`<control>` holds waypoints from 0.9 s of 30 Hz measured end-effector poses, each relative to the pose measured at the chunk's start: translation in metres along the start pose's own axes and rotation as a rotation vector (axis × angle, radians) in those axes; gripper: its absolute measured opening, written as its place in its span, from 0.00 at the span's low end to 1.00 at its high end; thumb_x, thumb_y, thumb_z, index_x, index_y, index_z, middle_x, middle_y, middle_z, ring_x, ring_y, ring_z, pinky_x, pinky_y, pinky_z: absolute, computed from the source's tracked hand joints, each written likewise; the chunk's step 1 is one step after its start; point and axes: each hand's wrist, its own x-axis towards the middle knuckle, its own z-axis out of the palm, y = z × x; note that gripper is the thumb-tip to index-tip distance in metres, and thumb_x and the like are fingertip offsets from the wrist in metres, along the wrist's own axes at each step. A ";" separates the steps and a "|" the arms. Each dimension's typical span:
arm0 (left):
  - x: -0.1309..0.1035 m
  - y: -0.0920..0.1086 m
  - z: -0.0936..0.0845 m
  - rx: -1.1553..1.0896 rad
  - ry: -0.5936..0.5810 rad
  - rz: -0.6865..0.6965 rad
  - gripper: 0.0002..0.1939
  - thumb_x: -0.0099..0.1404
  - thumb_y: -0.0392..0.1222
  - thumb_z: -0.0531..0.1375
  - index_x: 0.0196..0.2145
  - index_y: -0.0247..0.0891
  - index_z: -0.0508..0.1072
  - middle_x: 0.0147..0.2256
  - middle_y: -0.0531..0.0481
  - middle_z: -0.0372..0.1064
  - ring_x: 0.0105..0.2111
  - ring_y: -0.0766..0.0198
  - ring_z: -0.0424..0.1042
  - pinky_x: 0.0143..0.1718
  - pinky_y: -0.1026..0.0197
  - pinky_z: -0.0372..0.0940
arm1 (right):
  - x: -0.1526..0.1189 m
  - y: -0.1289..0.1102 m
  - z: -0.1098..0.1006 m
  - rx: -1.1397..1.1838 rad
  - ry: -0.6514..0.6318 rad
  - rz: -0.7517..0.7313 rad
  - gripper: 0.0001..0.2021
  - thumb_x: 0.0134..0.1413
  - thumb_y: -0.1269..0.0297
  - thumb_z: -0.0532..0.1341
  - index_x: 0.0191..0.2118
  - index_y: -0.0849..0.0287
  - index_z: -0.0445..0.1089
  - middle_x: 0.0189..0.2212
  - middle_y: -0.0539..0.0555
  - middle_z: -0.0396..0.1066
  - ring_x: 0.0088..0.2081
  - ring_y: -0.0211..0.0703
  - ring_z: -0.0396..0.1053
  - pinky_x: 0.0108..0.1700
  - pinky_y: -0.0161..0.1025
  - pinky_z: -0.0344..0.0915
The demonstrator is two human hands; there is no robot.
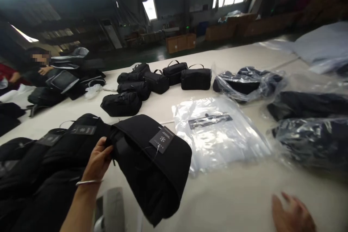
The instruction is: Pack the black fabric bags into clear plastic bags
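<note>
Over the table (231,192), my left hand (98,160) tightly grips the bag (159,163) by one end beside the plastic (217,141), my right hand (293,212), blurred, looks loosely open and empty, and I judge this the carrying step, the next move calling for both hands' steadying.

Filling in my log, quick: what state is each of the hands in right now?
Left hand: closed, holding a black bag by one end.
Right hand: blurred; nothing visibly held, open or closed cannot be told.
</note>
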 end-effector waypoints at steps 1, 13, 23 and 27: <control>-0.017 0.002 0.000 0.021 -0.034 -0.032 0.24 0.35 0.38 0.74 0.29 0.40 0.67 0.20 0.60 0.66 0.18 0.73 0.61 0.17 0.72 0.59 | -0.001 -0.002 -0.003 0.042 0.006 0.040 0.23 0.53 0.46 0.54 0.48 0.53 0.71 0.52 0.68 0.65 0.56 0.75 0.63 0.51 0.70 0.62; -0.131 -0.053 0.110 0.134 -0.245 -0.403 0.27 0.32 0.45 0.77 0.24 0.37 0.65 0.21 0.56 0.70 0.21 0.68 0.67 0.21 0.69 0.63 | -0.021 -0.148 -0.128 0.941 -0.703 -0.369 0.24 0.62 0.48 0.55 0.60 0.50 0.65 0.64 0.53 0.59 0.66 0.50 0.52 0.68 0.51 0.47; -0.215 -0.122 0.166 0.182 -0.357 -0.493 0.25 0.36 0.50 0.75 0.23 0.37 0.65 0.21 0.57 0.67 0.22 0.68 0.65 0.23 0.67 0.60 | 0.051 -0.096 -0.127 0.598 -1.457 -0.473 0.33 0.48 0.71 0.60 0.63 0.51 0.62 0.48 0.54 0.74 0.44 0.44 0.72 0.43 0.39 0.69; -0.219 -0.135 0.168 0.297 -0.400 -0.493 0.25 0.38 0.52 0.74 0.23 0.38 0.64 0.20 0.56 0.66 0.22 0.66 0.65 0.23 0.65 0.60 | 0.064 -0.098 -0.114 0.235 -1.584 -0.773 0.36 0.40 0.72 0.66 0.60 0.50 0.66 0.41 0.50 0.75 0.35 0.39 0.71 0.36 0.33 0.65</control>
